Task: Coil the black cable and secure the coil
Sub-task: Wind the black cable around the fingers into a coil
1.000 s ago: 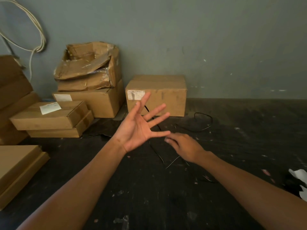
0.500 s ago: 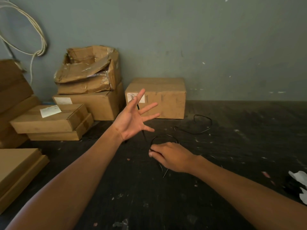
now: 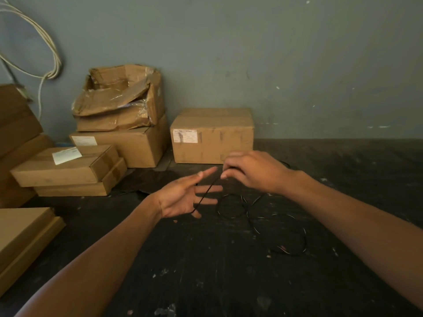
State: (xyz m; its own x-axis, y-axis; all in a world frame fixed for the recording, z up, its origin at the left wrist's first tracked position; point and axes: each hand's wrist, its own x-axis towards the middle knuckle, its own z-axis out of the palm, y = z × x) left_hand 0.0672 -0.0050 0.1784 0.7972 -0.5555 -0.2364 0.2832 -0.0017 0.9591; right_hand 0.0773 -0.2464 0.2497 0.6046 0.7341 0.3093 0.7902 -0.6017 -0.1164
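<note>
Left hand (image 3: 183, 197) splayed as our former, right hand (image 3: 249, 171) pinching the black cable (image 3: 207, 194) across its fingers, we should keep each wrap snug while the slack trails on the dark floor (image 3: 206, 271).

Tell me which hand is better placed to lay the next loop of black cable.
Right hand, probably: its fingertips pinch the black cable, which runs taut across the open left hand. The left hand is spread flat like a form to wind around.
</note>
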